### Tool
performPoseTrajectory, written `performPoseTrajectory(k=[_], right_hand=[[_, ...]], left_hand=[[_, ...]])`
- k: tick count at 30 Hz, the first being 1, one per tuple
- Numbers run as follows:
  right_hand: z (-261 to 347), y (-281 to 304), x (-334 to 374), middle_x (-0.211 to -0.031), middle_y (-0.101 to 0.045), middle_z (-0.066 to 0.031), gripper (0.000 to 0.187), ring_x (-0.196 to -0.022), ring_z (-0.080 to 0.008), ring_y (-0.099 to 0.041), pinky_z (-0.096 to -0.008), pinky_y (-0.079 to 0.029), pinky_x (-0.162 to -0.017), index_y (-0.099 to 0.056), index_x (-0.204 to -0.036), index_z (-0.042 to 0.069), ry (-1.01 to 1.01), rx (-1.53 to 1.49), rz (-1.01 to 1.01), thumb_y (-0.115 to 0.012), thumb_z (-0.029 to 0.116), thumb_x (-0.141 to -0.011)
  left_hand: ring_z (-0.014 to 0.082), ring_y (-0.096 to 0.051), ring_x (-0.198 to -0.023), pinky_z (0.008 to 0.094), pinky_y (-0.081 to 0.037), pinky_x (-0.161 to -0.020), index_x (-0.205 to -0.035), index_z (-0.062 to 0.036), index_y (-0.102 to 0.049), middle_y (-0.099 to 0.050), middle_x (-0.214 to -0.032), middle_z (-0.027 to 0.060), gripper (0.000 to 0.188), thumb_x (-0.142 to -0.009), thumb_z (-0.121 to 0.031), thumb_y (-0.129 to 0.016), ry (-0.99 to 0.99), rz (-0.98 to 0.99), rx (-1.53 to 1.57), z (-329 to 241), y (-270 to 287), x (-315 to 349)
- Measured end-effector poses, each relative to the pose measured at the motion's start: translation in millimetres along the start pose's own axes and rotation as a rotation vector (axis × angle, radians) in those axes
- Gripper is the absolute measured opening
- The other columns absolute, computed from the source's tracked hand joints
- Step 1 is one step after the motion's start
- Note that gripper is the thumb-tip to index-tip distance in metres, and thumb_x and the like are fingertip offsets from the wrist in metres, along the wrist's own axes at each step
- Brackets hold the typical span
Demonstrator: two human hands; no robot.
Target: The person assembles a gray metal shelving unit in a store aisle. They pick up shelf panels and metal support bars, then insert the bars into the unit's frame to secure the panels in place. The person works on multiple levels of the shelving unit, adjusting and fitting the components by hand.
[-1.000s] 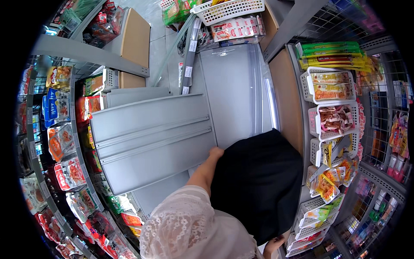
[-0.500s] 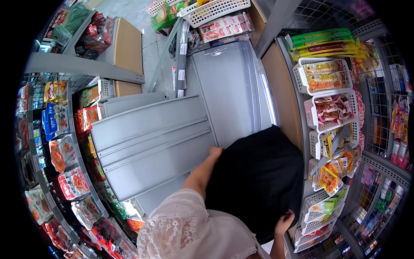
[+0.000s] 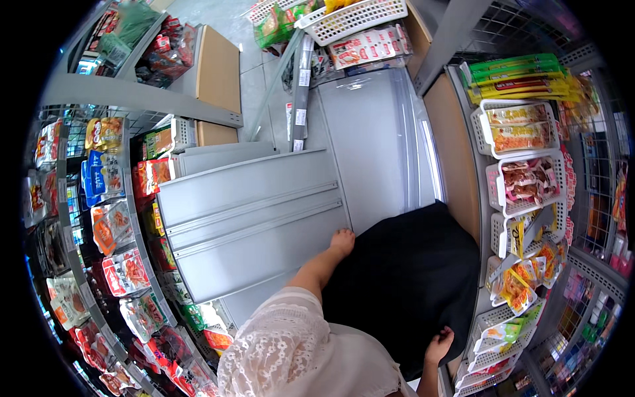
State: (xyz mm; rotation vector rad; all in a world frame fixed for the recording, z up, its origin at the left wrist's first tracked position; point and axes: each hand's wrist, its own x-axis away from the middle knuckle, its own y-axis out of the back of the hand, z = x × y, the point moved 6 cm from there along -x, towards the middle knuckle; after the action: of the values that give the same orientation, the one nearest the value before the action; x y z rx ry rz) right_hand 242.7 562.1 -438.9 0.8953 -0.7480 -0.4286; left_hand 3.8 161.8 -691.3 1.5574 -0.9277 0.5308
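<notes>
My left hand (image 3: 342,242) is closed at the right edge of a grey metal shelf panel (image 3: 258,231), its fingers curled over the edge near the corner. The panel has two raised ribs across it and lies tilted over other grey panels. Black cloth (image 3: 403,284) spreads over my lap, beside my left hand. My right hand (image 3: 440,345) rests by the right side of this cloth, fingers loosely curved and apart, with nothing visible in them. Ahead lies another long grey panel (image 3: 367,145) with clear plastic wrap along its right side.
Shelves of packaged snacks (image 3: 126,271) line the left. White baskets (image 3: 522,178) of snack packs stand along the right, close to my right arm. Cardboard (image 3: 218,73) is at the upper left. A narrow grey strip with labels (image 3: 302,92) leans at the back, near a white basket (image 3: 354,20).
The whole view has shifted, so the scene sits slightly farther right and lower. My left hand stays at the panel's edge and my right hand stays beside the black cloth.
</notes>
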Motion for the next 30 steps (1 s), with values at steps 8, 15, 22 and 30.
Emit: performPoseTrajectory(k=[8, 15, 22, 30], right_hand=[[5, -7, -8, -0.094, -0.054, -0.0109, 0.036, -0.081, -0.0236, -0.056, -0.0334, -0.046, -0.075, -0.054, -0.109, 0.001, -0.039, 0.019, 0.031, -0.05, -0.005, -0.073], [8, -18, -19, -0.093, -0.054, -0.0099, 0.033, -0.081, -0.0227, -0.056, -0.0326, -0.046, -0.076, -0.054, -0.107, 0.001, 0.019, -0.034, 0.026, -0.05, -0.005, -0.075], [17, -13, -14, -0.09, -0.056, -0.0093, 0.032, -0.08, -0.0219, -0.057, -0.0327, -0.047, -0.075, -0.055, -0.105, 0.002, 0.029, -0.066, -0.001, -0.05, -0.005, -0.075], [22, -6, -12, -0.088, -0.058, -0.009, 0.027, -0.077, -0.0223, -0.058, -0.0325, -0.047, -0.071, -0.057, -0.102, 0.003, 0.09, -0.067, -0.099, -0.05, -0.002, -0.076]], left_hand=[[0.0308, -0.017, -0.141, 0.0722, -0.021, -0.098, -0.14, -0.007, -0.038, -0.024, -0.151, 0.0127, 0.056, -0.088, -0.028, -0.047, -0.204, 0.211, -0.648, 34, 33, 106], [0.0322, -0.041, -0.121, 0.0631, -0.038, -0.088, -0.118, -0.0096, -0.054, -0.046, -0.126, 0.0146, 0.037, -0.084, -0.023, -0.052, -0.217, -0.05, -0.547, 78, 9, 163], [0.0319, -0.062, -0.075, 0.0438, -0.051, -0.06, -0.087, -0.0064, -0.057, -0.058, -0.093, 0.0123, 0.012, -0.08, -0.014, -0.053, -0.129, -0.278, -0.149, 56, 84, 200], [0.0328, -0.063, -0.076, 0.0422, -0.052, -0.065, -0.091, -0.0074, -0.056, -0.062, -0.077, 0.0125, 0.015, -0.076, -0.006, -0.054, -0.266, -0.201, -0.249, -2, 248, 255]])
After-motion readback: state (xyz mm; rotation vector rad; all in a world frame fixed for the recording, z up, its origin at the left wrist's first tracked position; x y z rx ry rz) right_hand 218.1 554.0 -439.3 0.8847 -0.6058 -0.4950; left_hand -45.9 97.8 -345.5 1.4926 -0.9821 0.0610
